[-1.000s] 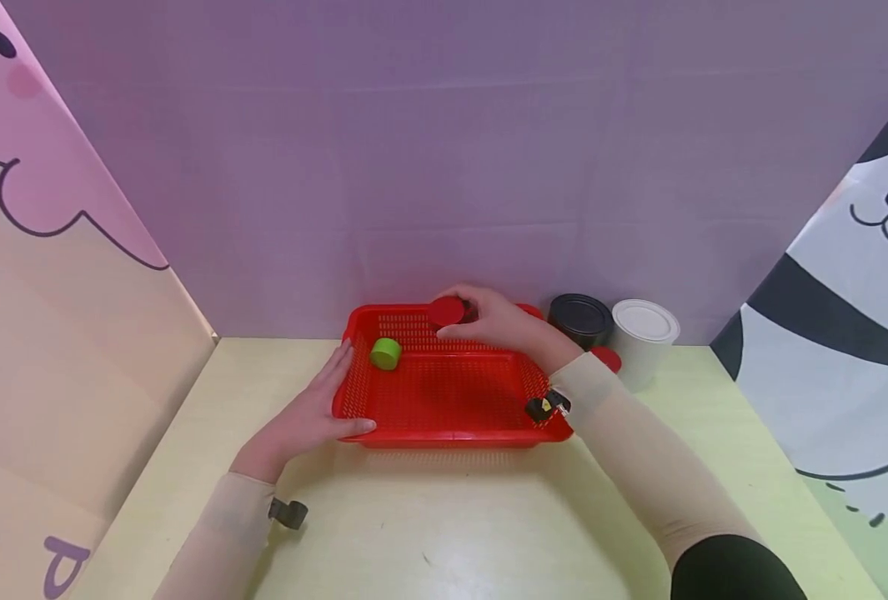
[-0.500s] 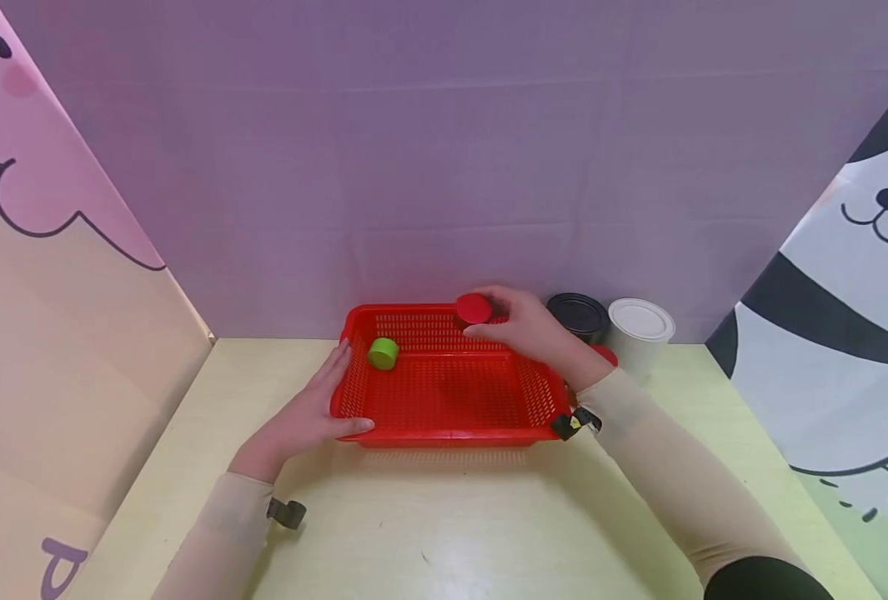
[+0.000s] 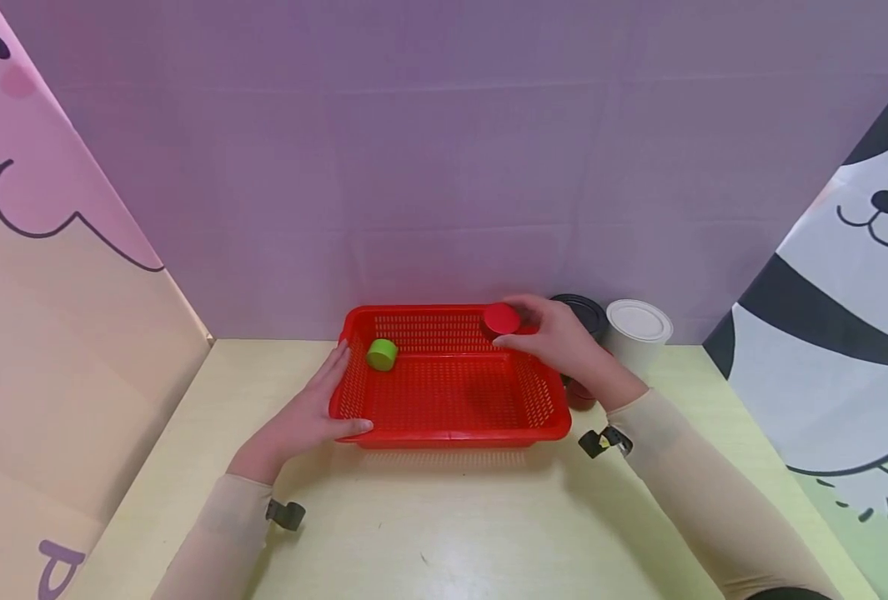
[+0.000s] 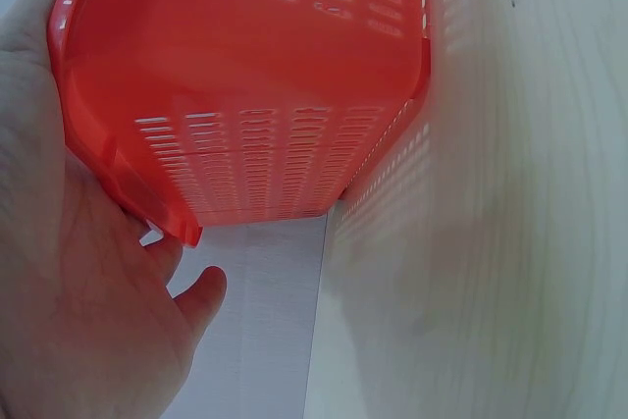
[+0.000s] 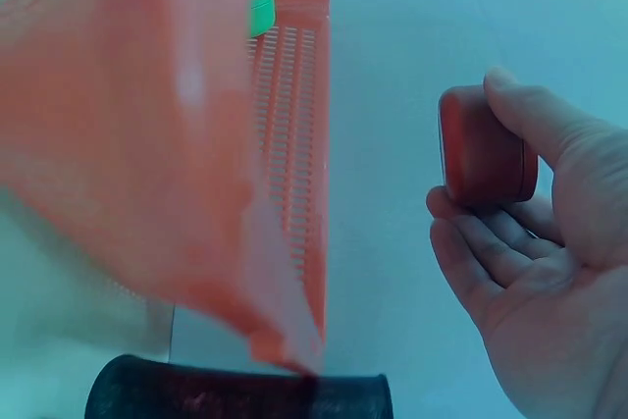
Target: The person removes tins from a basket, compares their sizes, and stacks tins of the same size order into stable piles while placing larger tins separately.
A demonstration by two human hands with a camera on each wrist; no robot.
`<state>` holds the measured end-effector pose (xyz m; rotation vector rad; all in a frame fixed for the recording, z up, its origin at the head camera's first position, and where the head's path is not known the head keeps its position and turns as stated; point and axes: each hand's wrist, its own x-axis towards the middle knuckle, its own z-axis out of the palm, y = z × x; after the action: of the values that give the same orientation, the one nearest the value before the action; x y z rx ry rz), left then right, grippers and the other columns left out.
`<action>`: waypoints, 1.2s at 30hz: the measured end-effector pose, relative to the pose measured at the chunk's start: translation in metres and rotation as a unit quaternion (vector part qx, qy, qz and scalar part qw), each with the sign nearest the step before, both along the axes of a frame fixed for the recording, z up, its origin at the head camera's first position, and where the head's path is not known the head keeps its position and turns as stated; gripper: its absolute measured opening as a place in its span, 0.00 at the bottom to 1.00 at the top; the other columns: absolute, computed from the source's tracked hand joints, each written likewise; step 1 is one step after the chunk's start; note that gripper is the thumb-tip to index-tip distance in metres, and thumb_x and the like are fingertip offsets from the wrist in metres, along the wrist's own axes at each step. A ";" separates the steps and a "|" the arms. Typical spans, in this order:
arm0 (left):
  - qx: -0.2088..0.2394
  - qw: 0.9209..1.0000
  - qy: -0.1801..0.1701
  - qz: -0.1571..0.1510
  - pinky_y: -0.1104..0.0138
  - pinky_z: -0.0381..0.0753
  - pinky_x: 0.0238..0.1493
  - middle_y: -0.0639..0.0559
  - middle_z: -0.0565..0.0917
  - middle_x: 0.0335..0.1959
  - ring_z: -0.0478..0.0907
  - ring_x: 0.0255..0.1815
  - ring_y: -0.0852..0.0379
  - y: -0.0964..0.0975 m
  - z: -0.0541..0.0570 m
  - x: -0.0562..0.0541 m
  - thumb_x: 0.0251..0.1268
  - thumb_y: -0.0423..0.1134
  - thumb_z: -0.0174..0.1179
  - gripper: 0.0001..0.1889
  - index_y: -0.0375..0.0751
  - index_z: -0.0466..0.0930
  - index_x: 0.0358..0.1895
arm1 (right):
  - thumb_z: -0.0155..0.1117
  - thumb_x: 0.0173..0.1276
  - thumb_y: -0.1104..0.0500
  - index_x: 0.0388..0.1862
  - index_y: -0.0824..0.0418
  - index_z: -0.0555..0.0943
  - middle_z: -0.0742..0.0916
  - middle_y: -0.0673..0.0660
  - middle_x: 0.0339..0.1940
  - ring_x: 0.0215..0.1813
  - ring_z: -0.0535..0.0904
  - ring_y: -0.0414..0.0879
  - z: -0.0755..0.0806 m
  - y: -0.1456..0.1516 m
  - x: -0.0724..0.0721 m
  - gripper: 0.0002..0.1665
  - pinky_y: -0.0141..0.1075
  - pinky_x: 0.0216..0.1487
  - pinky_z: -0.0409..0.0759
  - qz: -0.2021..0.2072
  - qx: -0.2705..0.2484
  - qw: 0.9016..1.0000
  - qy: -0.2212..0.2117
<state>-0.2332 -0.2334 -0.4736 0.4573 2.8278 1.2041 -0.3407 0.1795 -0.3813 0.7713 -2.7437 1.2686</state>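
Observation:
My right hand [image 3: 559, 337] pinches a small red round tin [image 3: 501, 320] between thumb and fingers, above the back right corner of the red plastic basket [image 3: 451, 435]. The right wrist view shows the tin [image 5: 486, 149] tilted on its side, held above the basket's rim. My left hand [image 3: 304, 417] rests on the basket's left end, fingers stretched along the rim and thumb lying over the front corner. Seen from the left wrist, the palm [image 4: 69, 272] lies against the rim. A small green round container [image 3: 382, 355] sits inside the basket at the left.
Right of the basket stand a black-lidded can [image 3: 582, 310] and a white canister [image 3: 639, 325], close to the purple backdrop [image 3: 413, 167]. A dark red object [image 3: 581, 397] shows partly beneath my right forearm. Pale wooden table [image 3: 413, 525] extends in front.
My right hand has carried the red tin rightward, from over the basket's back middle to its back right corner. My left hand stays on the left rim.

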 end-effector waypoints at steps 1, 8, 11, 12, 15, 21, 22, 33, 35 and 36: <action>0.001 1.000 -0.001 0.001 0.36 0.78 0.73 0.52 0.38 0.94 0.40 0.93 0.39 0.000 0.000 0.000 0.63 0.61 0.79 0.67 0.45 0.41 0.93 | 0.86 0.67 0.52 0.75 0.55 0.81 0.90 0.56 0.59 0.58 0.88 0.54 0.000 0.002 0.002 0.39 0.50 0.57 0.89 -0.007 -0.001 1.000 0.000; 0.006 1.000 -0.002 0.003 0.37 0.82 0.69 0.52 0.39 0.94 0.42 0.92 0.38 -0.002 -0.004 -0.003 0.60 0.62 0.80 0.68 0.47 0.41 0.94 | 0.86 0.68 0.52 0.75 0.53 0.81 0.90 0.57 0.61 0.58 0.88 0.56 -0.004 0.016 0.010 0.39 0.54 0.60 0.88 -0.029 -0.008 0.999 0.019; 0.007 1.000 -0.002 0.001 0.37 0.81 0.69 0.52 0.39 0.94 0.42 0.92 0.37 -0.002 -0.004 -0.002 0.61 0.62 0.80 0.68 0.47 0.41 0.93 | 0.85 0.69 0.54 0.75 0.54 0.80 0.89 0.58 0.62 0.59 0.89 0.58 -0.006 0.022 0.011 0.38 0.58 0.63 0.87 -0.029 -0.014 0.999 0.027; 0.007 1.000 -0.002 0.001 0.37 0.81 0.69 0.52 0.39 0.94 0.41 0.92 0.38 -0.002 -0.005 -0.002 0.61 0.62 0.80 0.68 0.47 0.41 0.94 | 0.85 0.69 0.54 0.75 0.55 0.81 0.89 0.58 0.63 0.59 0.89 0.58 -0.007 0.024 0.012 0.38 0.57 0.64 0.87 -0.028 -0.014 0.999 0.032; 0.007 1.000 -0.001 0.001 0.37 0.82 0.69 0.52 0.39 0.94 0.42 0.92 0.38 -0.002 -0.005 -0.002 0.61 0.62 0.80 0.68 0.47 0.41 0.94 | 0.84 0.70 0.56 0.75 0.57 0.81 0.87 0.59 0.63 0.60 0.90 0.58 -0.010 0.030 0.013 0.36 0.47 0.65 0.86 -0.029 -0.020 0.999 0.041; 0.003 1.000 0.005 -0.001 0.37 0.81 0.70 0.53 0.39 0.94 0.41 0.93 0.39 -0.003 -0.005 -0.002 0.61 0.62 0.80 0.68 0.46 0.41 0.93 | 0.83 0.70 0.59 0.75 0.59 0.81 0.86 0.60 0.64 0.60 0.90 0.60 -0.014 0.042 0.016 0.36 0.28 0.58 0.84 -0.030 -0.037 0.998 0.041; 0.002 1.000 0.006 -0.001 0.37 0.80 0.71 0.53 0.39 0.94 0.41 0.93 0.39 -0.003 -0.005 -0.002 0.62 0.62 0.79 0.68 0.46 0.41 0.93 | 0.83 0.71 0.59 0.75 0.60 0.81 0.86 0.60 0.64 0.59 0.90 0.60 -0.015 0.044 0.017 0.36 0.29 0.58 0.85 -0.032 -0.036 0.998 0.039; -0.004 1.000 0.005 0.001 0.37 0.77 0.74 0.57 0.38 0.94 0.40 0.93 0.42 -0.002 -0.006 -0.002 0.62 0.61 0.80 0.68 0.48 0.40 0.94 | 0.82 0.73 0.55 0.79 0.62 0.78 0.87 0.63 0.65 0.60 0.89 0.62 -0.013 0.069 0.030 0.40 0.27 0.53 0.84 -0.066 -0.009 0.997 0.033; -0.002 1.000 0.003 0.002 0.38 0.78 0.73 0.56 0.38 0.94 0.40 0.93 0.42 -0.002 -0.006 -0.002 0.61 0.61 0.80 0.68 0.49 0.40 0.94 | 0.81 0.73 0.55 0.81 0.63 0.77 0.87 0.65 0.65 0.60 0.89 0.63 -0.013 0.072 0.032 0.41 0.31 0.55 0.87 -0.074 -0.004 0.997 0.032; -0.001 1.000 0.003 0.002 0.38 0.79 0.72 0.55 0.38 0.94 0.41 0.93 0.40 -0.002 -0.005 -0.002 0.61 0.61 0.80 0.68 0.48 0.40 0.94 | 0.81 0.74 0.54 0.81 0.63 0.76 0.88 0.65 0.65 0.60 0.89 0.63 -0.013 0.074 0.033 0.41 0.34 0.55 0.88 -0.078 -0.001 0.996 0.032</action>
<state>-0.2356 -0.2353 -0.4790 0.4559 2.8355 1.2017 -0.3078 0.2534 -0.3947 0.5729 -2.6909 1.1957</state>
